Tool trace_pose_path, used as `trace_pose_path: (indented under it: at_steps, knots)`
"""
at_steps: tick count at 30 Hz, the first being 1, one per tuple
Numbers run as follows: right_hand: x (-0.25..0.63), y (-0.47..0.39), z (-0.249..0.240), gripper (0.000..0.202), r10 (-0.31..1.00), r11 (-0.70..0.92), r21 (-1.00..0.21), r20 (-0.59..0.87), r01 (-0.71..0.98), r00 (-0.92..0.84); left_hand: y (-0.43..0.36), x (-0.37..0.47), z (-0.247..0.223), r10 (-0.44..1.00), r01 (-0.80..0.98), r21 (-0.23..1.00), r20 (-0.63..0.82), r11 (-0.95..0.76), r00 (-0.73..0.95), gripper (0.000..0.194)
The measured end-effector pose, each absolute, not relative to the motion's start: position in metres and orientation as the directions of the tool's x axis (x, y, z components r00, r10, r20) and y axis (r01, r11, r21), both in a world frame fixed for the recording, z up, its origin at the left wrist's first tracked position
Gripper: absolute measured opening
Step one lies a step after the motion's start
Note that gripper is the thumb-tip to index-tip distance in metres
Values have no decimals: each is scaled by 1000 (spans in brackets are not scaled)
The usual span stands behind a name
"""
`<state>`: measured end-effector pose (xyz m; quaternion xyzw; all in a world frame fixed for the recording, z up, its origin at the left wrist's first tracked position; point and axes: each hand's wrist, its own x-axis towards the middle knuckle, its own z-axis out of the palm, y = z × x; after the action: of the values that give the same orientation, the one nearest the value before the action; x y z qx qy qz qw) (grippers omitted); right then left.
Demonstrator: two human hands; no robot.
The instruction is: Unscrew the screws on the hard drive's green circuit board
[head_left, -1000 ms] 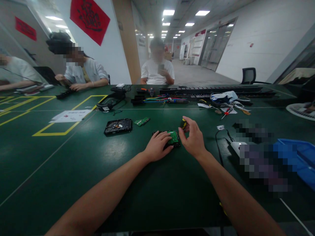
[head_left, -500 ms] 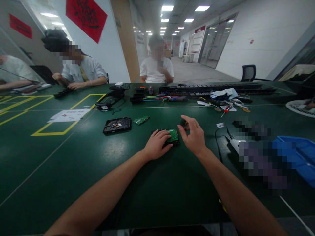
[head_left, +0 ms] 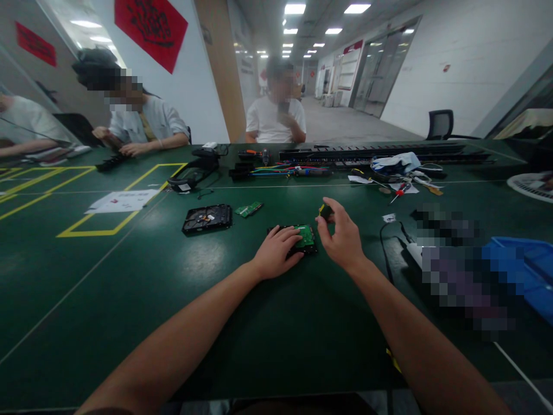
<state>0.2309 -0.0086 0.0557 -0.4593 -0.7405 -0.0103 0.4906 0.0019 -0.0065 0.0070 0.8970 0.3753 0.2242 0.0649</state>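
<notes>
One board-topped drive (head_left: 309, 248) lies on the counter (head_left: 216, 323) under my left hand (head_left: 279, 252), its grip wide and flat, hiding much of the drive; my right hand (head_left: 343, 238) pinches one black-and-yellow piece (head_left: 325, 212) nearby, partly hidden by my fingers. One black drive (head_left: 207, 219) and one loose green board (head_left: 249, 209) lie to the left; their fine details blur.

The head camera is looking forward and down from the wearer's head (one view is covering everything here), and it is facing across the green table (head_left: 280, 334). The left forearm (head_left: 190, 328) and right forearm (head_left: 415, 340) are reaching in from below, nearest the lens, with the left hand (head_left: 276, 253) and right hand (head_left: 341, 236) lying mid-view. Farther off, it is catching a seated person (head_left: 276, 121) and ceiling lights (head_left: 294, 8).
</notes>
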Motion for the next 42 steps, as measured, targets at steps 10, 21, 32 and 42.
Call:
trace_pose_path:
  at_steps: [10,21,32,42]
  knots:
    - [230,-9,56,52,645,608,-391,751,691,-141,-5,2,4,700,637,296,369,-712,612,43]
    - [226,-16,66,32,574,634,-360,812,685,-104,-6,2,4,705,645,293,381,-706,599,43]
    - [230,-13,62,38,581,652,-362,803,666,-132,-6,2,3,706,650,287,394,-703,589,49]
    - [228,-12,63,38,569,668,-371,813,645,-121,-2,3,-4,758,735,268,437,-623,484,74]
